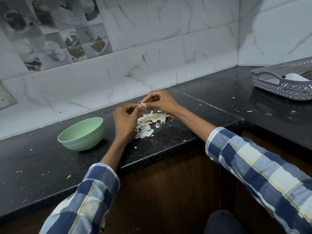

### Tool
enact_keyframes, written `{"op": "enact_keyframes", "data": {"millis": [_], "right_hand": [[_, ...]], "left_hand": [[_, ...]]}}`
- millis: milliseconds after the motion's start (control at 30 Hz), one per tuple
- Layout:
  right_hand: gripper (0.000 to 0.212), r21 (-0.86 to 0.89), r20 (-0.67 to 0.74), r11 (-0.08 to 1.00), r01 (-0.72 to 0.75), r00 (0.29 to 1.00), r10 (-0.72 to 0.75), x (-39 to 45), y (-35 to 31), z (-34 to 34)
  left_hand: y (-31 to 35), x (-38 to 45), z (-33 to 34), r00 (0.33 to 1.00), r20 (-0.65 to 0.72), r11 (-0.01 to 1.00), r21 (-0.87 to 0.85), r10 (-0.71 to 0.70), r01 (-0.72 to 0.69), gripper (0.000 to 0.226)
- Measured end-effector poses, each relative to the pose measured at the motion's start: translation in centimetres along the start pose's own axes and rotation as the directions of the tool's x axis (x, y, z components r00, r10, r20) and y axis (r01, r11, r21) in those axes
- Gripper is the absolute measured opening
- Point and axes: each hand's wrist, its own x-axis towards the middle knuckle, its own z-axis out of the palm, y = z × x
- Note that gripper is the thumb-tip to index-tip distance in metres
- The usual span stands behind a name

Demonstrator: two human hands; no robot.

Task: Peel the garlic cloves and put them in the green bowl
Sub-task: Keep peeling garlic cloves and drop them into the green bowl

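While my two hands are meeting above the dark desk [177, 135], I am holding one garlic clove [143, 105] between them. Left hand [125, 118]: its grip is curled, thumb and fingertips pinching the clove from the near side. Right hand [159, 102]: its grip is curled too, fingertips pinching the same clove at its far end, where a thin strip of skin is sticking up. Pile of garlic skins [149, 123]: lying on the desk directly below my hands, pale and loose, with some cloves possibly mixed in; I cannot tell. Green bowl [82, 133]: sitting upright on the desk, to the left of my left hand and apart from the pile. Grey basket [283, 83]: sitting on the desk far to the right, holding a white object.
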Motion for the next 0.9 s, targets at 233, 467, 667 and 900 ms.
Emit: {"op": "enact_keyframes", "data": {"millis": [233,467,667,900], "right_hand": [[0.028,-0.048,0.006,0.999,0.024,1.000,-0.024,-0.11,-0.11,-0.03],[0.027,-0.101,0.028,0.993,0.059,0.998,-0.056,-0.19,-0.35,0.04],[0.025,-0.048,0.064,0.999,-0.004,0.998,0.007,-0.16,-0.37,0.19],[0.023,-0.023,0.081,0.998,-0.064,0.995,0.066,-0.36,-0.60,0.34]], "left_hand": [[-0.22,0.06,-0.16,0.999,0.028,0.999,-0.023,-0.023,0.023,0.018],[-0.36,0.18,-0.13,0.999,-0.009,0.999,0.000,-0.034,0.034,0.013],[-0.38,0.17,0.09,0.998,-0.058,0.996,0.091,0.008,-0.002,0.012],[-0.52,0.00,0.08,0.997,-0.043,0.989,0.132,0.070,-0.063,0.007]]}}
